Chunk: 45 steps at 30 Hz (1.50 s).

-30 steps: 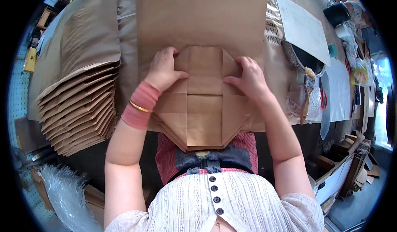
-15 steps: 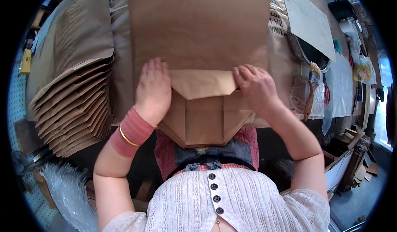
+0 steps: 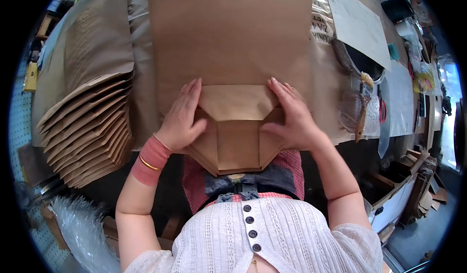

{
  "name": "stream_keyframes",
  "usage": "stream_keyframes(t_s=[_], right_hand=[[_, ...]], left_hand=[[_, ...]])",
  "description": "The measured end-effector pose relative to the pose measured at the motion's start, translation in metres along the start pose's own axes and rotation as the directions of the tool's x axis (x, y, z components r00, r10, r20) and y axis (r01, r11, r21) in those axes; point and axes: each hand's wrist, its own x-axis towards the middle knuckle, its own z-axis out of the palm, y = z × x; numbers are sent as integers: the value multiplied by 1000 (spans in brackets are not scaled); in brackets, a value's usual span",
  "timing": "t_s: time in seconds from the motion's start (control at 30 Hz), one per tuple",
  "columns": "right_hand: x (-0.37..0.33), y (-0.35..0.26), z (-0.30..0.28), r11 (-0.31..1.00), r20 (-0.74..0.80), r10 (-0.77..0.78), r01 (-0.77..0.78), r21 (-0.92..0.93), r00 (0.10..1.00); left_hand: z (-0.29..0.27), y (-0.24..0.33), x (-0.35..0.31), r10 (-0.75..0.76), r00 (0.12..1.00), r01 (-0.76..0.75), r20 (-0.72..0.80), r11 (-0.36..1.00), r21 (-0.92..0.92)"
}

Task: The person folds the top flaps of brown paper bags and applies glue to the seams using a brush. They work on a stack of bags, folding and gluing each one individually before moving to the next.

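A large brown paper bag (image 3: 231,34) lies flat in front of me, its folded bottom end toward my body. The pale top flap (image 3: 238,101) of that end is folded down over the inner panels, and the lower panel (image 3: 238,149) hangs over the table's front edge. My left hand (image 3: 186,115) rests on the left side of the fold, fingers stretched out and thumb apart. On the right side, my right hand (image 3: 291,116) lies with spread fingers, its thumb pointing in toward the middle panel. Neither hand grips anything.
A fanned stack of brown paper bags (image 3: 90,122) is on the left. To the right are a brush (image 3: 364,107), red-handled scissors (image 3: 382,112), a dark basin (image 3: 360,61) and a pale board (image 3: 355,22). Clear plastic strips (image 3: 82,229) stand low at left.
Both hands have opened out, thumbs now spread inward over the folded end. My right hand has moved slightly left and no longer curls at the flap's corner. The flap lies flatter.
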Motion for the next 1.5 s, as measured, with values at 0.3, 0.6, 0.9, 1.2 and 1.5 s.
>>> stream_keyframes(t_s=[0.3,0.6,0.9,1.2,1.5], right_hand=[[30,38,14,954,-312,110,-12,300,944],[22,-34,10,954,-439,-273,300,-8,856],[54,-94,82,970,-367,-53,135,201,929],[74,-67,-17,821,-74,-352,270,-503,933],[31,-94,-27,620,662,360,362,-696,658]], left_hand=[[2,33,64,42,863,19,-504,993,115],[-12,20,51,-144,949,42,-279,940,-339],[-15,-10,96,-180,972,111,-153,919,-378],[-21,8,115,-206,977,212,53,924,-318],[-12,88,82,486,866,-408,115,556,724]])
